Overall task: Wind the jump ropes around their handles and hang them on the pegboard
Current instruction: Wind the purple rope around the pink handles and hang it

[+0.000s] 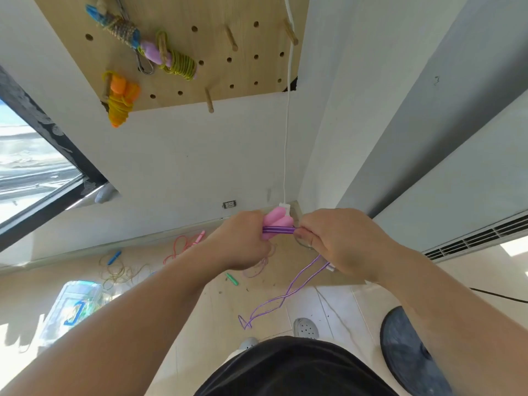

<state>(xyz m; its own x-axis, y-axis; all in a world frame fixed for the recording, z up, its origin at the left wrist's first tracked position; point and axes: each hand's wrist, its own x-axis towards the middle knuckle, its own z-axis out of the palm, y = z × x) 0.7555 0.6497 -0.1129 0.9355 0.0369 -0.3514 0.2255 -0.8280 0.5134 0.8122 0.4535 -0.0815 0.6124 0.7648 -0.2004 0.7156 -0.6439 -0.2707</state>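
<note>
Left hand (pixel 243 241) is gripping the pink handles (pixel 278 220) dead center, and right hand (pixel 334 241) is pinching the purple rope (pixel 278 230) at their 3 o'clock. Pegboard (pixel 177 67) is sitting at 12 o'clock, with a bare peg (pixel 209 100) poking past its lower edge.

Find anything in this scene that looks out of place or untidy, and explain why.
Unwound jump ropes lie tangled on the floor: a pink rope and a yellowish rope with a blue handle. A green handle lies nearby. Those on the pegboard are wound and hung.
</note>
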